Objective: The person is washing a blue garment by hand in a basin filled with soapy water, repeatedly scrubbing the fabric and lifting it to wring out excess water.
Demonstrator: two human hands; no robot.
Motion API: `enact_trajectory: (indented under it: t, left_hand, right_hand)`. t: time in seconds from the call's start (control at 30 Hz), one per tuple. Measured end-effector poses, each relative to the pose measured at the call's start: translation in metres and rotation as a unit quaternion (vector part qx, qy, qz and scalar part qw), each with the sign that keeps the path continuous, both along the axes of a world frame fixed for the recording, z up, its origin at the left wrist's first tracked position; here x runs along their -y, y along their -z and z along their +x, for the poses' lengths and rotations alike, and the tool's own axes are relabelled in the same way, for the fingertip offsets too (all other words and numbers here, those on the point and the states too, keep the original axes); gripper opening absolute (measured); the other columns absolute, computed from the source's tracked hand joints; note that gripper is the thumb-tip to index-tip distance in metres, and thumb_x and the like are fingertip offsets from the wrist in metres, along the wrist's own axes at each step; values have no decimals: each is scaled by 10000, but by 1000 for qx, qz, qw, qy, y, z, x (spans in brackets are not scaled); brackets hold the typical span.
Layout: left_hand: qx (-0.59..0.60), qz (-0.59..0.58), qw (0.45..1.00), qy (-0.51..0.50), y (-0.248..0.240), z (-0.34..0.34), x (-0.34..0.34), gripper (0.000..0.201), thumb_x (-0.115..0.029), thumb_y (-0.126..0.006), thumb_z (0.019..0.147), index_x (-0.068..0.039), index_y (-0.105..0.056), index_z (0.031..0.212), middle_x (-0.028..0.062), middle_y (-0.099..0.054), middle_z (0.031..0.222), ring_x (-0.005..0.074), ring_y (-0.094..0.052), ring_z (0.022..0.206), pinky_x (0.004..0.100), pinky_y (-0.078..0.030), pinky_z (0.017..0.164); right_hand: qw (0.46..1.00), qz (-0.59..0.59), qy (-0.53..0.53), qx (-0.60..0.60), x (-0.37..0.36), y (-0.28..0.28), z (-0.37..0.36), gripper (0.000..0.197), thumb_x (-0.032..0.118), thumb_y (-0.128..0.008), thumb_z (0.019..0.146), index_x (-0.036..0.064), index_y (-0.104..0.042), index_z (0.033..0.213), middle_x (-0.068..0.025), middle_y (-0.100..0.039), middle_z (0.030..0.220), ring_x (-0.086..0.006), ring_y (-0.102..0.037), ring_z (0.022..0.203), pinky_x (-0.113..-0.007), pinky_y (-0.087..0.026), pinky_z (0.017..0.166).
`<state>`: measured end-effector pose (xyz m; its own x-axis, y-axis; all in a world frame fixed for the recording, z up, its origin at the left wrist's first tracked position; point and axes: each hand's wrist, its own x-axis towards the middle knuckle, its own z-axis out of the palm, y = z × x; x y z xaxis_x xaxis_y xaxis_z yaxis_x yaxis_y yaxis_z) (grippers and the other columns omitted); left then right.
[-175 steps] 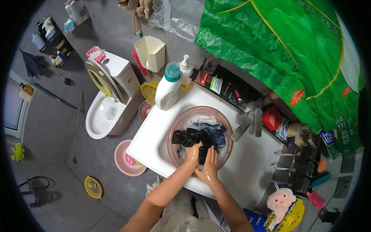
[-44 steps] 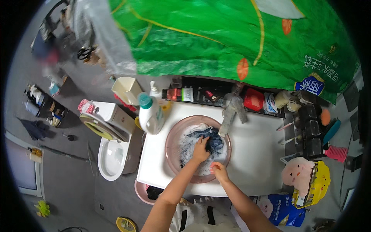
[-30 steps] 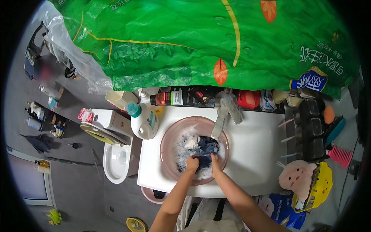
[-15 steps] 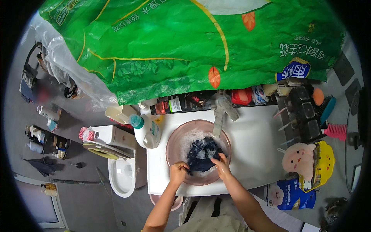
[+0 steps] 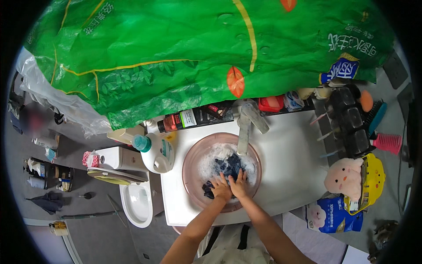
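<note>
A soaked dark navy cloth (image 5: 227, 165) lies bunched in a round, pinkish see-through basin (image 5: 186, 176) of sudsy water. My left hand (image 5: 221, 189) presses down on the cloth's near left part, fingers spread. Close beside it, my right hand (image 5: 238, 185) rests on the near right part, its fingers stretched out too. White foam (image 5: 222, 150) floats around and over the cloth. The basin stands in a white washbasin (image 5: 290, 167), partly beneath a grey tap (image 5: 243, 136).
A white bottle with a teal cap (image 5: 157, 155) stands at the left edge. Tubes and boxes line the back ledge (image 5: 193, 118); a large green plastic package (image 5: 176, 44) covers the far side. On the right are a dark organizer (image 5: 349, 123), a pink brush (image 5: 387, 143) and a yellow basket (image 5: 373, 176).
My hands have let go of the cloth's edges, come together and flattened onto it. The cloth sits lower in the water, spread out more, with more foam showing. The whole view has shifted slightly.
</note>
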<state>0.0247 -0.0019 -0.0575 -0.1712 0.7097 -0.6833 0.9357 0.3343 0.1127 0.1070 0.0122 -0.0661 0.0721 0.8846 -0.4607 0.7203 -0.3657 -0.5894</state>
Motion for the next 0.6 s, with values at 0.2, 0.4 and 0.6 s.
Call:
enact_trajectory:
  t: [0.2,0.4,0.6]
  left_hand:
    - [40,-33,957,285,3,-38,-37,647,-232,-505,776,-92,-217,1339,127,-397,1288,297,-420,1157,483,-307,943]
    - [13,225,959,-173,6,-20,-42,726,-160,-611,701,-197,-263,1338,160,-413,1212,324,-458,1073,391,-366,918]
    - [416,338,732,-421,36,7,-3,525,71,-408,635,9,-449,1154,183,-554,1051,270,-513,1029,290,-360,908]
  right_hand:
    - [991,41,-100,74,-20,44,28,594,439,-429,846,-43,-440,1193,-241,-591,923,-393,-569,849,-431,-456,751]
    - [989,109,48,-83,-7,36,22,545,167,-519,767,14,-362,1267,-232,-419,1251,-372,-383,1165,-391,-329,951]
    - [834,-200,289,-425,-44,-43,3,671,476,-581,748,80,-398,1257,-98,-437,1258,-228,-407,1146,-345,-253,985]
